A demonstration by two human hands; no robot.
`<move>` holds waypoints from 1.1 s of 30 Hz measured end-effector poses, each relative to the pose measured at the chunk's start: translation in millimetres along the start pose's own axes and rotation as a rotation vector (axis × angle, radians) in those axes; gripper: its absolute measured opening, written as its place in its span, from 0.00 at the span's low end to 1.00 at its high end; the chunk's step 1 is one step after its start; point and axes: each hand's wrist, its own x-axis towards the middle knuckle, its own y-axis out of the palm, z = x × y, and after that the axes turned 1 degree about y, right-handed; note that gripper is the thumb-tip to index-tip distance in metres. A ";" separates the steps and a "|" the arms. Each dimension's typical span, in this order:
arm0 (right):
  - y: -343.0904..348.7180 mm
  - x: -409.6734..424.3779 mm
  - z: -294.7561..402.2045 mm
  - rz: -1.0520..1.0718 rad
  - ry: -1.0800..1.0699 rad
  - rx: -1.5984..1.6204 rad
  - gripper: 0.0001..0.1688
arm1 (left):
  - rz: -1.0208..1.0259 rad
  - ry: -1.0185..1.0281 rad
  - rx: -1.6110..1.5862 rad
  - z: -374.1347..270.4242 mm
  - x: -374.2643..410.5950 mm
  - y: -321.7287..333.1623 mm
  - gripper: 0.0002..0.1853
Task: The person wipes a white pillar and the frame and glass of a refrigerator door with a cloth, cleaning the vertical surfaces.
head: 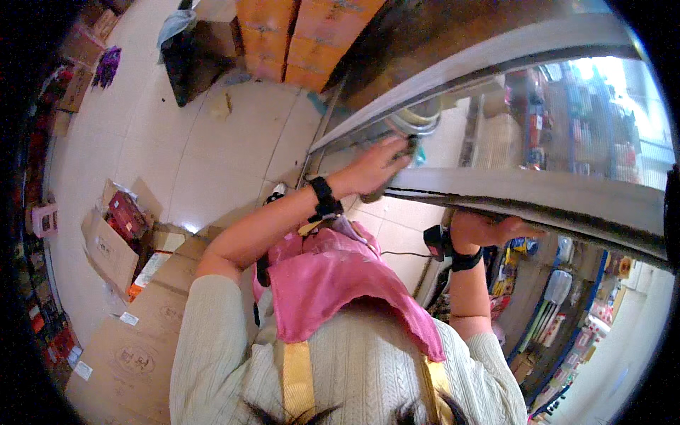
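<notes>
A metal-framed glass panel (pixel 531 183) spans the right side, tilted in the view, with shelves showing in its glass. My left hand (pixel 380 164) is at the frame's near left end, fingers bent towards the glass. Blur hides whether anything is in its grasp; a small teal patch (pixel 421 154) shows beside the fingertips. A round yellowish item (pixel 419 117) appears in the glass just beyond, perhaps a reflection. Along the frame's lower edge, my right hand (pixel 494 229) grips the bar from the near side, part of it hidden by the bar. Both wrists wear black straps.
Orange cartons (pixel 313 42) are stacked beyond the panel. An open cardboard box (pixel 114 249) with red packages stands at left, near a large closed carton (pixel 133 356). Stocked shelves (pixel 558 313) line the right. A dark box (pixel 199 58) sits on the tiled floor (pixel 228 143).
</notes>
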 end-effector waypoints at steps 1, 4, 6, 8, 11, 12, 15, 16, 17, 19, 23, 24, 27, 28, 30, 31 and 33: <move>0.1 0.5 0.0 -0.007 0.019 0.023 0.55 | -0.028 0.101 -0.055 -37.5 13.9 -5.6 0.25; 5.8 5.8 4.3 -0.028 0.061 0.093 0.57 | -0.168 0.337 -0.311 -138.8 46.9 -21.8 0.17; 11.4 7.0 5.6 -0.033 0.098 0.143 0.58 | -0.148 0.499 -0.278 -169.1 67.9 -31.5 0.15; 15.3 8.2 8.3 -0.029 0.132 0.168 0.58 | -0.149 0.609 -0.291 -178.6 78.9 -32.3 0.13; 15.8 2.5 11.4 -0.019 0.155 0.314 0.57 | -0.160 0.715 -0.248 -166.1 78.1 -33.2 0.11; 15.5 0.0 10.6 -0.031 0.178 0.464 0.56 | -0.158 0.668 -0.255 -160.2 71.8 -32.4 0.10; 12.7 -3.5 10.8 -0.144 0.334 1.370 0.54 | -0.147 0.620 -0.235 -129.4 44.0 -24.0 0.10; 12.8 -2.6 11.1 -0.155 0.372 1.266 0.55 | -0.144 0.583 -0.225 -117.4 34.6 -21.7 0.10; 13.5 -1.2 11.7 -0.159 0.412 1.164 0.55 | -0.142 0.546 -0.213 -106.6 24.8 -20.2 0.10; 16.3 1.4 10.1 -0.140 0.322 0.501 0.55 | -0.127 0.492 -0.205 -100.5 15.5 -20.5 0.09; 16.9 3.2 9.8 -0.142 0.330 0.258 0.57 | -0.089 0.508 -0.256 -117.6 30.6 -28.2 0.08; 12.0 1.6 6.3 -0.101 0.393 0.379 0.58 | -0.082 0.570 -0.266 -135.8 44.7 -34.3 0.08; 8.4 0.4 1.6 -0.032 0.439 0.583 0.59 | -0.058 0.713 -0.271 -193.7 89.1 -52.1 0.09; 25.5 3.0 12.7 -0.084 0.355 0.426 0.59 | -0.048 0.768 -0.221 -211.8 105.3 -60.7 0.09; 35.6 2.6 20.6 -0.115 0.217 0.234 0.63 | -0.012 0.881 -0.136 -247.3 133.4 -72.4 0.09; 28.0 -1.7 6.1 -0.067 0.071 0.170 0.62 | -0.003 0.885 -0.151 -259.9 141.4 -75.7 0.08; 17.6 -9.7 -13.1 -0.023 -0.108 0.123 0.60 | 0.016 0.890 -0.178 -278.5 152.1 -77.7 0.08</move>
